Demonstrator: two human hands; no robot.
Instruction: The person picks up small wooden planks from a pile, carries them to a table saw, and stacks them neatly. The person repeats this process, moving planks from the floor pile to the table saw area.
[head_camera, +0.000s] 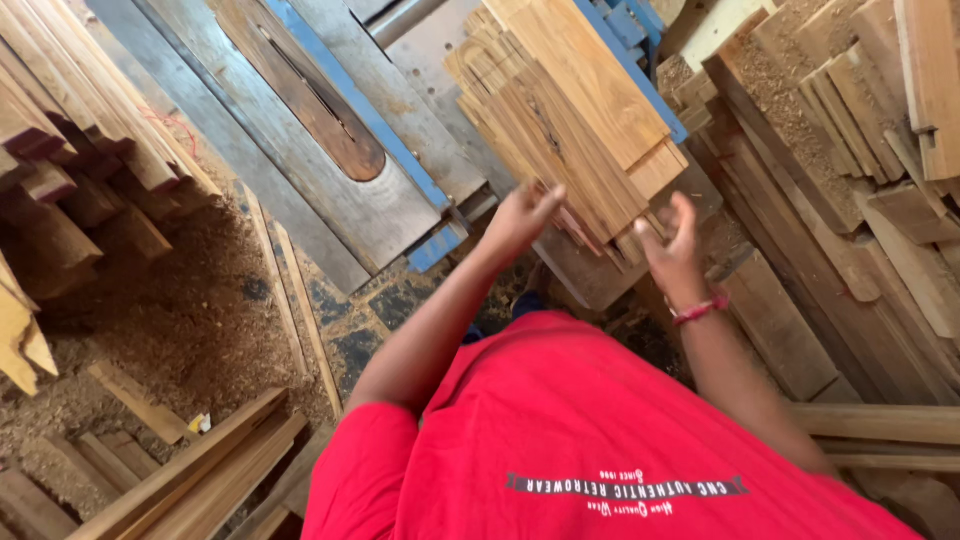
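Reaching forward with both arms toward a stack of thin wooden slats (570, 120), piled on the grey table of a saw bench (330, 190) with blue rails. Left hand (522, 217) at the near lower edge of the stack, fingers stretched out and slightly spread, tips at or just touching the slat ends; no firm grasp visible, slightly blurred. Right hand (672, 250) just beside the near right corner of the same stack, palm half open, fingers curled loosely, holding nothing that can be made out; cannot tell whether touching the wood. Red thread bracelet (700, 309) around the right wrist. Red shirt (580, 440) filling the lower middle of the view. Slats lying flat, fanned a little at the near end, overhanging the bench edge. Oval wooden insert (310, 90) set in the saw table, well apart from both hands. Sawdust-covered floor (190, 320) to the left, with rough timber offcuts (70, 170) heaped beyond. More planks (860, 200) stacked at right, near the right arm.
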